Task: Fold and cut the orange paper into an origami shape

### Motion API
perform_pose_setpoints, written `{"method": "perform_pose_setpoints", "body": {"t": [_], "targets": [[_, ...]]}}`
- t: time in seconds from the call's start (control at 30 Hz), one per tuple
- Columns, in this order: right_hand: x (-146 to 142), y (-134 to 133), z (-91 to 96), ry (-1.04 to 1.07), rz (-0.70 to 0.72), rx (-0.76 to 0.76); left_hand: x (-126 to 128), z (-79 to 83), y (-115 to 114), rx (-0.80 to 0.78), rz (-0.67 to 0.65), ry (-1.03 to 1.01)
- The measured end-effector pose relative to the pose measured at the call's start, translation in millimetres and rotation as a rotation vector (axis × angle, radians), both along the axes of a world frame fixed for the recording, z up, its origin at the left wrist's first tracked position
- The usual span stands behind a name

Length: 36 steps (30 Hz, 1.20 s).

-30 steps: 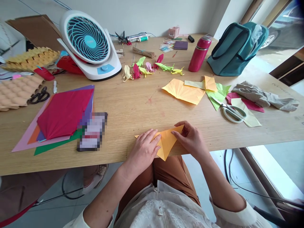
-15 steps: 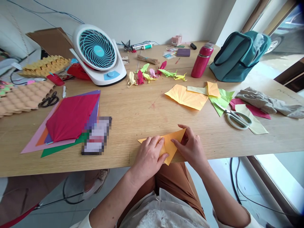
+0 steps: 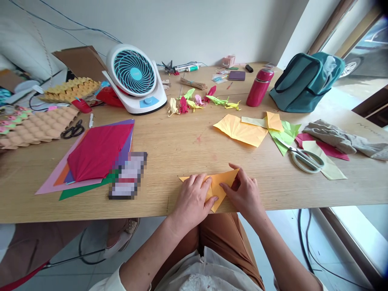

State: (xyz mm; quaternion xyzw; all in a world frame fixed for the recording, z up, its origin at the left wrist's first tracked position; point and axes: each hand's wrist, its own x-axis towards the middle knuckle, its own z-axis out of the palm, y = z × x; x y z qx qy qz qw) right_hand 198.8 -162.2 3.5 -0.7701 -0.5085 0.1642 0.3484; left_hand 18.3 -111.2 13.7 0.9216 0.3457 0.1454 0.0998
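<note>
A folded orange paper triangle [image 3: 222, 180] lies at the near edge of the wooden table [image 3: 182, 145]. My left hand [image 3: 194, 198] rests flat on its left part, fingers stretched out and pressing down. My right hand [image 3: 244, 192] covers its right part, with fingers curled and the fingertips pinching the paper along a crease near the middle. The lower tip of the triangle pokes out between both hands at the table edge.
A stack of coloured sheets [image 3: 97, 155] lies at the left. Further back are a fan [image 3: 135, 79], small origami figures [image 3: 200, 103], loose orange and green papers [image 3: 242, 129], scissors [image 3: 304, 155], a red bottle [image 3: 259, 87], a teal bag [image 3: 306, 81] and a grey cloth [image 3: 339, 139].
The camera has tilted up, so the table sits lower in view. My right hand's fingers slid left along the orange paper toward my left hand, flattening it.
</note>
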Motion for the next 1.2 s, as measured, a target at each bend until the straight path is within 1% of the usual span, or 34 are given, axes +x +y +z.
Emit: {"method": "perform_pose_setpoints", "body": {"t": [0.23,0.5,0.7,0.93,1.2], "targets": [[-1,-1,1.5,-0.002,0.004,-0.002,-1,-0.7,6,-0.002,-0.027,-0.037],[1,-1,1.0,0.013,0.01,0.001,-4,-5.8,12,0.002,-0.049,-0.058],[1,-1,3.8,0.032,0.018,-0.014,-6,-5.0,18,-0.007,-0.091,-0.075],[2,-2,6.6,0.024,0.016,-0.024,-7,-8.7,24,0.005,-0.12,-0.144],[2,-2,4.9,-0.006,0.017,-0.02,-7,-3.6,24,0.03,-0.145,-0.084]]}}
